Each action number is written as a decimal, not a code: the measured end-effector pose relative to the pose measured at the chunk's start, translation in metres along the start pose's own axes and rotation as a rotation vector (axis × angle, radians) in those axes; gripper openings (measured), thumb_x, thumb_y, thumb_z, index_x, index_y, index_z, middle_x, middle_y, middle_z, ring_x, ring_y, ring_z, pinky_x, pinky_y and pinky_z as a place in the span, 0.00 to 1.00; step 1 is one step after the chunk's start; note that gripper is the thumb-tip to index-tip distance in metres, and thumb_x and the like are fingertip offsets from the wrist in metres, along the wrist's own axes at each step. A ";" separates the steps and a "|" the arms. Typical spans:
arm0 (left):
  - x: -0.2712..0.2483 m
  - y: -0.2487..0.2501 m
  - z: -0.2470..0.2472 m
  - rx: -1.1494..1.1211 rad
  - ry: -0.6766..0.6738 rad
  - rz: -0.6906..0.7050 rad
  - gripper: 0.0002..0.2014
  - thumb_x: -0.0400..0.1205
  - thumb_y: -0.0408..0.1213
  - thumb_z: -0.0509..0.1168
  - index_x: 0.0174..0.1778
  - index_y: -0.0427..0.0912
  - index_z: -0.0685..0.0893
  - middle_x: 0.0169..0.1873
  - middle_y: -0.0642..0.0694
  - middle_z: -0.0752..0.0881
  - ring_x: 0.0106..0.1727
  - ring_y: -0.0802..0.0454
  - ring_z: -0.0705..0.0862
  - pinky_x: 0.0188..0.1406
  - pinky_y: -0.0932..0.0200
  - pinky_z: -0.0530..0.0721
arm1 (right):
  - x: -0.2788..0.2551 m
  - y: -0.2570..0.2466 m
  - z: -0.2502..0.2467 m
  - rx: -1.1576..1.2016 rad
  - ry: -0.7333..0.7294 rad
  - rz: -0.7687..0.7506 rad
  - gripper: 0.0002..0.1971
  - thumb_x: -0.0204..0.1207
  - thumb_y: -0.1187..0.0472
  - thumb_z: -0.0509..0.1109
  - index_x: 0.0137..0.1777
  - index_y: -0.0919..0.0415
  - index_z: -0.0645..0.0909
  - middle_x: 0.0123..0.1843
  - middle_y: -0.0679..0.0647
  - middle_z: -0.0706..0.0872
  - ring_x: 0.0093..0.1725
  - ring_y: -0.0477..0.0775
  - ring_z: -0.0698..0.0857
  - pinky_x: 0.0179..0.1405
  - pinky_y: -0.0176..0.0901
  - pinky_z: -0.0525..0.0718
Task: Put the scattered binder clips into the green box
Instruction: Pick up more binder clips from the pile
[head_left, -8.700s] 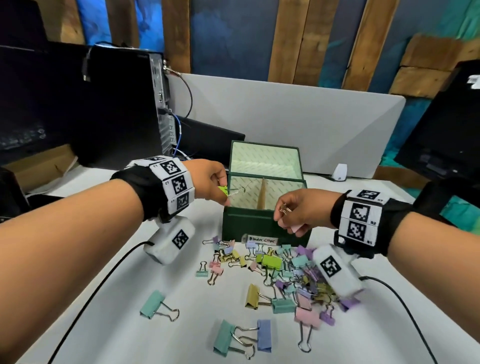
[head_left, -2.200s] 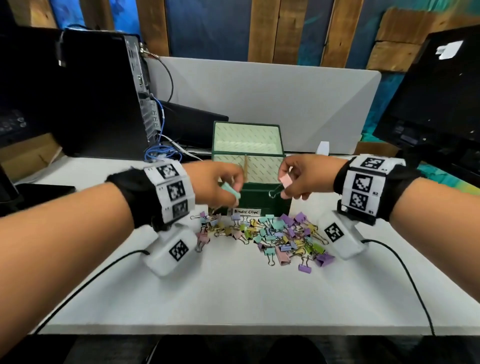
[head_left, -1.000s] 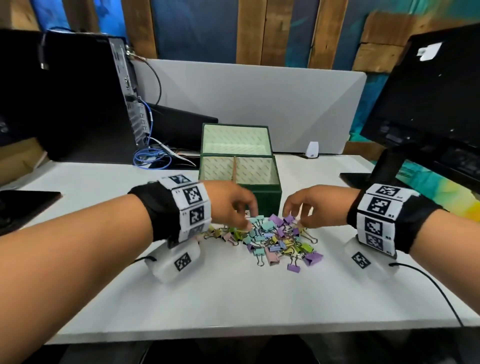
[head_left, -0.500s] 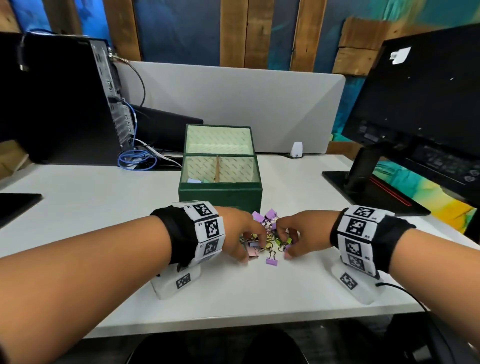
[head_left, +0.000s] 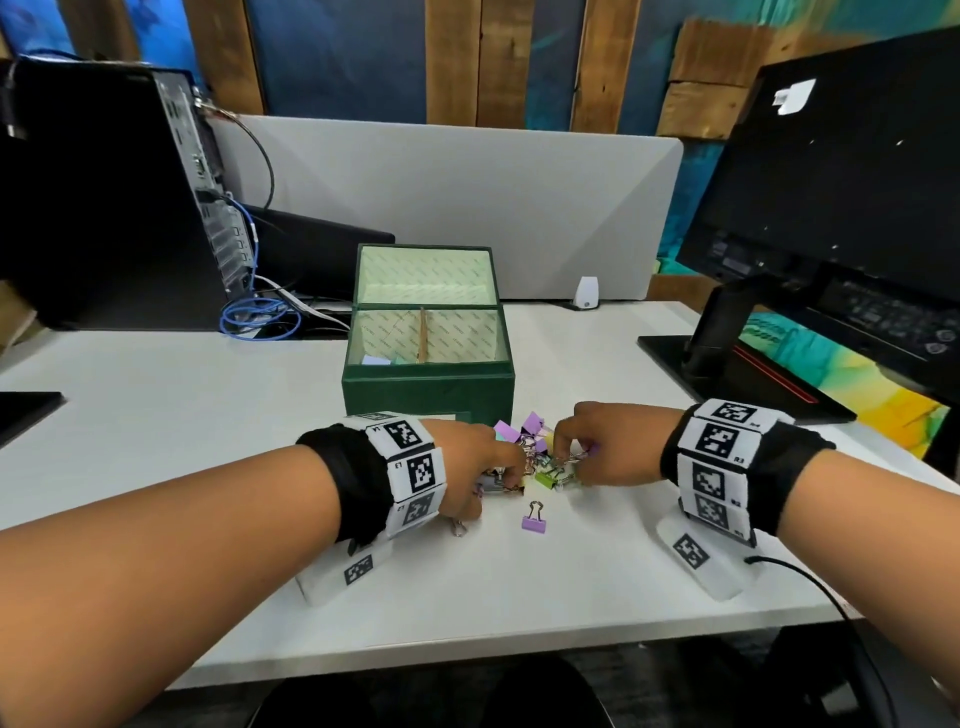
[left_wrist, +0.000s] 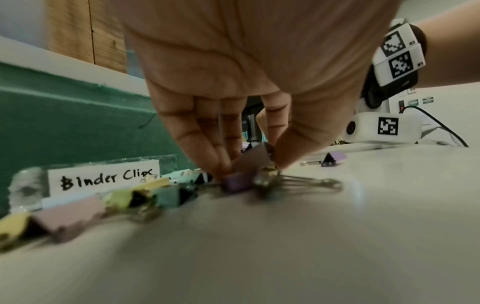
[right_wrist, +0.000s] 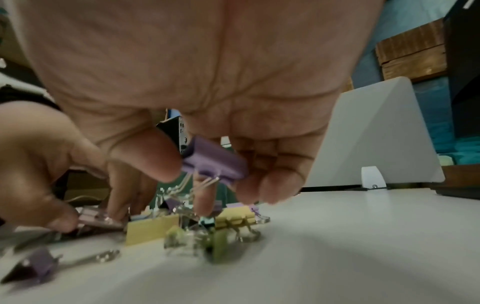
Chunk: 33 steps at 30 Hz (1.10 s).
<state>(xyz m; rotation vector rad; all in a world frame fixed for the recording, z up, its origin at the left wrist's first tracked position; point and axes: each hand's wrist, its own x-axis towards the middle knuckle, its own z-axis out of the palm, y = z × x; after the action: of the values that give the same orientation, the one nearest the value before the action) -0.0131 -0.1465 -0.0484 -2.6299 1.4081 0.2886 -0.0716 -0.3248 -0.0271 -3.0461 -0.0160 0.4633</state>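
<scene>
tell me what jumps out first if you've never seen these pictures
Both hands meet over a heap of pastel clips at the desk's middle, just in front of the open green box. The right hand pinches a purple clip; the left hand pinches another in the heap. One stray clip lies nearer the person.

The green box (head_left: 427, 387) stood open-topped just behind the binder clips (head_left: 540, 457), a thin divider (head_left: 422, 340) splitting it. Bare desk (head_left: 519, 582) lay in front; a monitor stand (head_left: 727, 332) and computer tower (head_left: 104, 197) flanked it.
</scene>
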 end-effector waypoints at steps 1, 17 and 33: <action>0.000 -0.001 0.000 0.004 0.005 0.001 0.18 0.76 0.36 0.64 0.62 0.53 0.75 0.55 0.47 0.78 0.54 0.44 0.81 0.41 0.56 0.76 | -0.001 0.001 -0.002 0.039 -0.002 0.001 0.13 0.77 0.55 0.61 0.57 0.54 0.81 0.50 0.51 0.75 0.52 0.54 0.78 0.52 0.44 0.76; -0.006 -0.020 -0.005 -0.200 0.063 -0.092 0.26 0.71 0.34 0.70 0.63 0.58 0.74 0.48 0.50 0.86 0.42 0.49 0.83 0.40 0.59 0.81 | 0.009 -0.002 -0.024 0.320 0.107 0.084 0.12 0.78 0.58 0.61 0.48 0.61 0.85 0.33 0.48 0.78 0.36 0.48 0.76 0.33 0.35 0.73; 0.002 -0.031 0.001 -0.078 -0.022 -0.209 0.22 0.72 0.52 0.72 0.62 0.54 0.77 0.60 0.50 0.77 0.57 0.48 0.81 0.51 0.57 0.78 | 0.017 0.001 -0.020 0.187 0.100 0.032 0.12 0.78 0.58 0.61 0.48 0.64 0.83 0.56 0.61 0.86 0.47 0.53 0.78 0.46 0.42 0.76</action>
<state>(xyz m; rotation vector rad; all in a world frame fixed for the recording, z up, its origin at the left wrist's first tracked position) 0.0139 -0.1312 -0.0486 -2.7982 1.1236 0.3526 -0.0495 -0.3267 -0.0132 -2.8851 0.0762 0.2959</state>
